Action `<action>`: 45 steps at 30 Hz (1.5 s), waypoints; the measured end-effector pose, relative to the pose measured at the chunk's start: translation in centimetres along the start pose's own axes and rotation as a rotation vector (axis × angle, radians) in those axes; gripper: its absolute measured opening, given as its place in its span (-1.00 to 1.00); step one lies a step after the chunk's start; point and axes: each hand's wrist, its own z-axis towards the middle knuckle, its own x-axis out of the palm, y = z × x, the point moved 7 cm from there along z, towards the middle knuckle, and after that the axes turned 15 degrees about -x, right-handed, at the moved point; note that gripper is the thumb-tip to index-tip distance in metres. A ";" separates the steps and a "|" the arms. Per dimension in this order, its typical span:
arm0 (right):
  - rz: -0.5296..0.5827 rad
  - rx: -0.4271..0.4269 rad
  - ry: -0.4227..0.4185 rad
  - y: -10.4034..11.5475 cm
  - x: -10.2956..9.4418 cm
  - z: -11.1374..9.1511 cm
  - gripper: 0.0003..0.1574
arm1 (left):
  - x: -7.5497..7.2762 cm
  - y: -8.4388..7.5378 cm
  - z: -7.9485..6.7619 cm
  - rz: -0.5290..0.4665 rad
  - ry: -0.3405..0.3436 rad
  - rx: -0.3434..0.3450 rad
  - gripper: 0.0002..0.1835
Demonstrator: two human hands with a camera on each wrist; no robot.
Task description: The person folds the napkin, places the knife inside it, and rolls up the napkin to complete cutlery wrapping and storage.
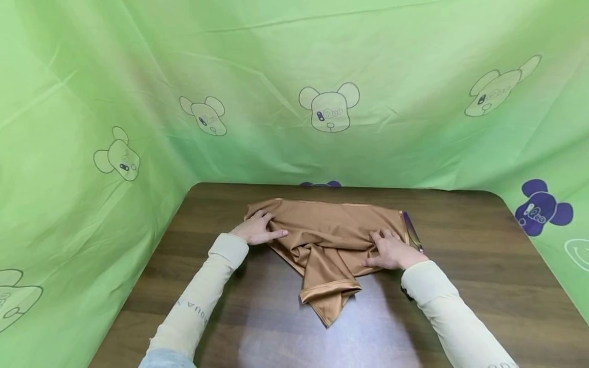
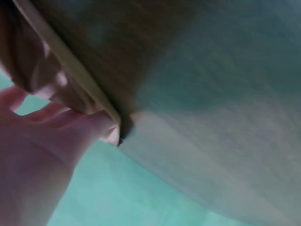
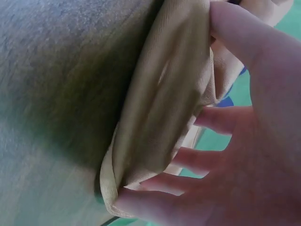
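A shiny brown cloth (image 1: 340,214) lies wrinkled on the wooden table, its far edge nearly straight. From its middle a bunched flap with a hemmed end (image 1: 327,294) points toward me. On the cloth's left side rests my left hand (image 1: 258,228), thumb stretched out to the right; in the left wrist view its fingers touch the cloth near a hemmed edge. My right hand (image 1: 388,250) lies on the right part, thumb apart from the fingers. The right wrist view shows those spread fingers against a fold of the fabric (image 3: 160,94).
Just beyond the cloth's right edge lies a narrow purple object (image 1: 412,232), its kind unclear. The brown wooden table (image 1: 483,286) has rounded far corners. Green curtains (image 1: 267,61) printed with bear heads hang behind and on both sides.
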 end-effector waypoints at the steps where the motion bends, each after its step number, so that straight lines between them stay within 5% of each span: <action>1: -0.005 -0.002 0.001 0.0 0.0 0.1 0.08 | 0.0 0.2 0.1 -0.016 -0.012 0.009 -0.03; 6: -0.039 0.004 -0.003 -0.2 -0.1 0.5 0.05 | -0.7 0.4 0.2 -0.094 -0.133 0.076 -0.25; 11: -0.090 0.036 -0.034 -0.1 -0.7 0.7 0.03 | -3.1 -0.7 -1.3 -0.087 -0.411 0.173 -0.65; 13: -0.125 0.036 -0.069 0.2 -1.0 0.7 0.00 | -3.9 -1.4 -2.1 -0.061 -0.471 0.200 -0.77; 16: -0.181 0.002 -0.144 1.2 -1.5 0.7 -0.13 | -4.4 -2.5 -3.3 -0.021 -0.414 0.230 -0.81; 19: -0.220 -0.054 -0.223 2.5 -1.9 0.7 -0.35 | -3.8 -3.4 -4.4 0.036 -0.270 0.263 -0.75; 24: -0.251 -0.155 -0.305 4.7 -2.2 0.5 -0.55 | -1.9 -4.8 -6.4 0.101 -0.129 0.415 -0.92; 32: -0.140 -0.447 -0.173 8.3 -0.2 -0.1 -0.80 | 0.5 -7.1 -8.0 0.189 -0.181 0.562 -0.74; 45: -0.230 -0.448 -0.200 8.2 1.2 -0.3 -0.82 | 2.0 -7.6 -8.6 0.342 -0.361 0.639 -0.95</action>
